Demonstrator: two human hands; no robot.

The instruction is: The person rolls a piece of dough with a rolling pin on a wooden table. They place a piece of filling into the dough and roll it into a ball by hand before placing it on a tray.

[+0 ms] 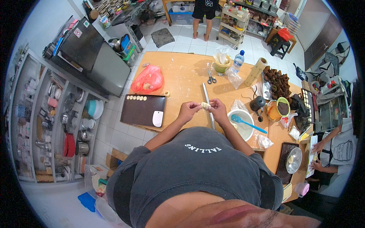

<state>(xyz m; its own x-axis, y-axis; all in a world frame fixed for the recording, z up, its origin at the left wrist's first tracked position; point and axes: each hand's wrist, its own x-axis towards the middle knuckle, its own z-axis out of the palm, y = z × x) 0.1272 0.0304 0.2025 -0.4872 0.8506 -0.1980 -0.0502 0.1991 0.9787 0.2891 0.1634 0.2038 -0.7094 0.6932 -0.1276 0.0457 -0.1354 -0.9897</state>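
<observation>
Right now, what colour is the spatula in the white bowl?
Blue; the spatula leans in the white bowl, clearest in the head view.

You stood at a long pale wooden tabletop (182, 76) set on a floor of white square tiles (190, 41). To your left ran an open grey metal shelving unit (49, 125) crowded with pots, bowls and lids, and beyond it a dark grey steel cabinet (95, 57) stood against the pale wall. A small grey floor mat (162, 37) lay on the tiles past the far end of the tabletop. Near it stood a light wooden rack (232, 22) of jars, and a dark brown door (323, 38) closed the far right corner. Even, soft light filled the room.
</observation>
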